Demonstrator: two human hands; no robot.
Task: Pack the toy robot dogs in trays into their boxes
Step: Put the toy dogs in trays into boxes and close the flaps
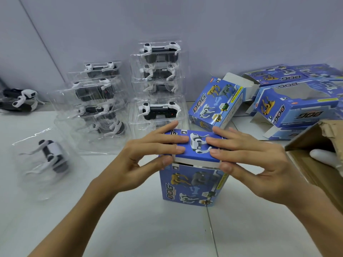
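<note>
The upright blue printed cardboard box (193, 182) is finished in a smooth, slightly glossy print, and raw white card is exposed at the edge of its top flap. The stacked clear moulded plastic trays (159, 80) are seen to be thin, glossy and reflective, and smooth black and white hard plastic toy dogs (159, 110) are enclosed in them. Matt, rough brown corrugated cardboard is shown by the open carton (315, 145). The pale tiled floor (130, 229) is seen as smooth, with a soft sheen.

Upright box (193, 184) at centre front; two tray stacks (96, 101) (159, 80) behind it, loose tray (46, 162) to its left, open boxes (297, 102) behind right, carton (319, 154) at right.
</note>
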